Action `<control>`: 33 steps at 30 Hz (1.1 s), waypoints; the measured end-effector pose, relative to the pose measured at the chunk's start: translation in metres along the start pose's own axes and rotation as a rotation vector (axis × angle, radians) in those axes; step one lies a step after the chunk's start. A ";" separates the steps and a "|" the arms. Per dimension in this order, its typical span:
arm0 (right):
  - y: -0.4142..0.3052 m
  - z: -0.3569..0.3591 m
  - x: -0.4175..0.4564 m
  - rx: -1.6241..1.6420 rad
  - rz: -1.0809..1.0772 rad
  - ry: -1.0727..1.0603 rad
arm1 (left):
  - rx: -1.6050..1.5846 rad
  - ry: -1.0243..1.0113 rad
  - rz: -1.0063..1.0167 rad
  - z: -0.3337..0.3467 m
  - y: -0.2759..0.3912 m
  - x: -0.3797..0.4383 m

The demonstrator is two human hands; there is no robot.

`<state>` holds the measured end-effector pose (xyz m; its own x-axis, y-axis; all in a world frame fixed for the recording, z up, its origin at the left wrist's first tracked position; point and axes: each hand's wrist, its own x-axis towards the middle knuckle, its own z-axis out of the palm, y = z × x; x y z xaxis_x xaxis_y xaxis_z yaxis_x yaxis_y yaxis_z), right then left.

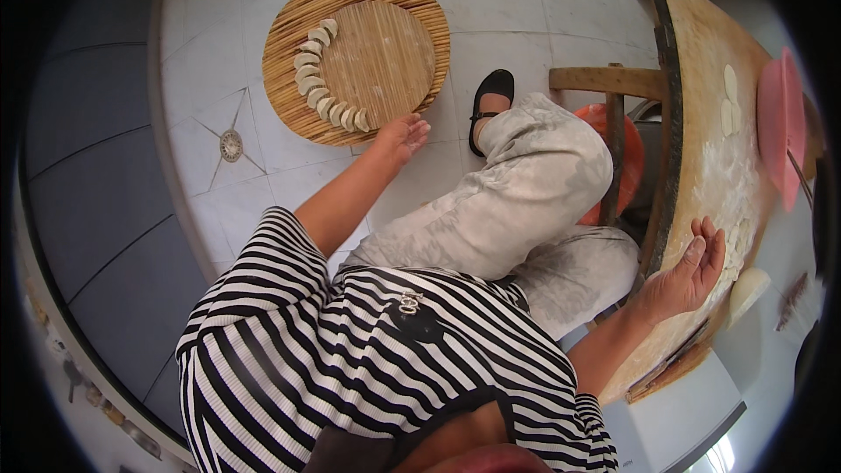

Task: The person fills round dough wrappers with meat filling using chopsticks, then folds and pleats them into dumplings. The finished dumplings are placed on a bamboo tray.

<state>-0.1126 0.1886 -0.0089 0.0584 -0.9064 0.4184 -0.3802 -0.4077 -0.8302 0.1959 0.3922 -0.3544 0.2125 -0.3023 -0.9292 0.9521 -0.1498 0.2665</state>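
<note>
My left hand [403,138] reaches to the near edge of a round tray [282,33] made of reed-like stalks; its fingers are slightly bent around nothing. On that tray lies a smaller round board [381,59] dusted with flour. Several folded dumplings [309,72] form a curved row along the left rim, the last ones just left of my left hand. My right hand [686,276] is over the floured wooden board [706,164] at the right, half curled, with no object visible in it. Several small dough pieces [736,249] lie beyond its fingers. Flat dough wrappers [729,108] rest farther up the board.
A pink basin [775,125] with chopsticks [798,174] stands past the board. A pale rounded object [749,292] sits at its edge. Below is a wooden frame [611,79] before an orange basin [631,157]. Tiled floor [493,0] has a drain [230,145]; dark panels [98,177] line the left.
</note>
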 end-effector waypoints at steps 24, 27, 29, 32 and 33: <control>-0.011 -0.018 -0.016 -0.042 -0.007 -0.056 | -0.035 0.571 0.353 0.010 -0.041 0.007; -0.011 -0.018 -0.017 -0.063 0.000 -0.068 | 0.086 0.719 0.397 -0.002 -0.044 0.026; -0.009 -0.020 -0.020 -0.095 0.010 -0.077 | 0.116 0.778 0.417 -0.003 -0.045 0.032; -0.003 -0.024 -0.023 -0.131 0.036 -0.080 | 0.054 0.768 0.400 0.011 -0.041 0.018; -0.005 -0.023 -0.025 -0.117 0.050 -0.082 | 0.003 0.738 0.386 0.003 -0.040 0.022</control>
<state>-0.1333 0.2156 -0.0072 0.1102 -0.9332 0.3419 -0.4889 -0.3504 -0.7988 0.1614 0.3886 -0.3848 0.6146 0.3616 -0.7010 0.7822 -0.1647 0.6009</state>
